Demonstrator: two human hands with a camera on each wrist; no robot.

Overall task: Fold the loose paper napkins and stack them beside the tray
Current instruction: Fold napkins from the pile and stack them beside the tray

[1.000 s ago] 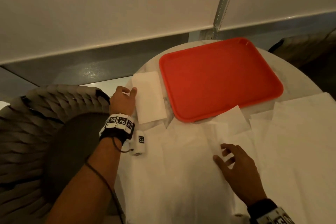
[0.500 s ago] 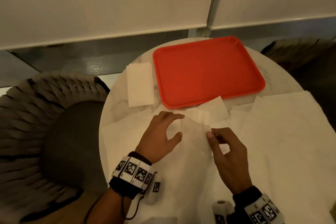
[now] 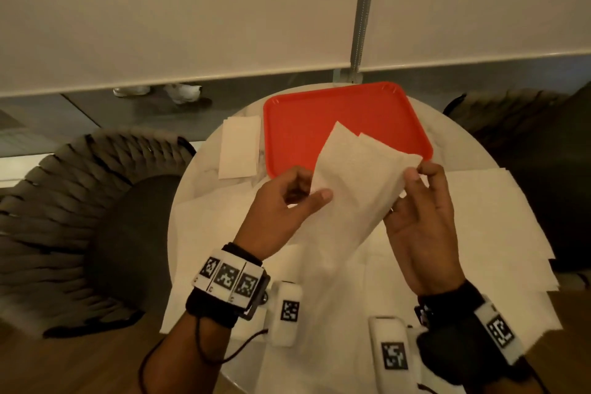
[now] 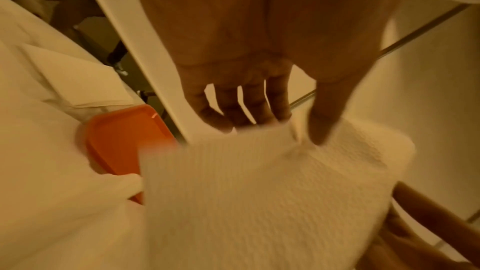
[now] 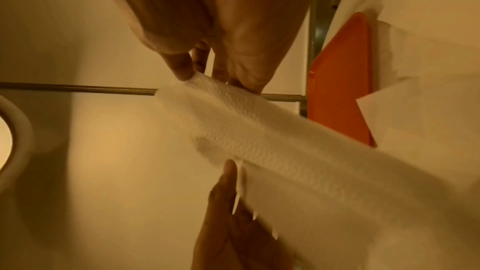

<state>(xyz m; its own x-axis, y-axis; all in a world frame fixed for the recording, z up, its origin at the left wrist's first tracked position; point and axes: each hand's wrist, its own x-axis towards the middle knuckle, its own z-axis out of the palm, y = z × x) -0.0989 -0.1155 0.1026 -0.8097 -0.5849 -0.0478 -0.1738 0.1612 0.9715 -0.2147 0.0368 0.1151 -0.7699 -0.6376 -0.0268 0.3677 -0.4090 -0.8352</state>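
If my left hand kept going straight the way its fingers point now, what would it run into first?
Your left hand already pinches the lifted napkin. Pushed further along its fingers, it would likely come over the red tray beyond; the folded napkin lies off to the side. Depth is unclear, so it may pass above the tray.

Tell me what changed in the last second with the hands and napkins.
The left hand left the folded stack and joined the right hand; both now pinch one napkin, lifted off the table over the tray. The stack, tray and loose napkins stayed put.
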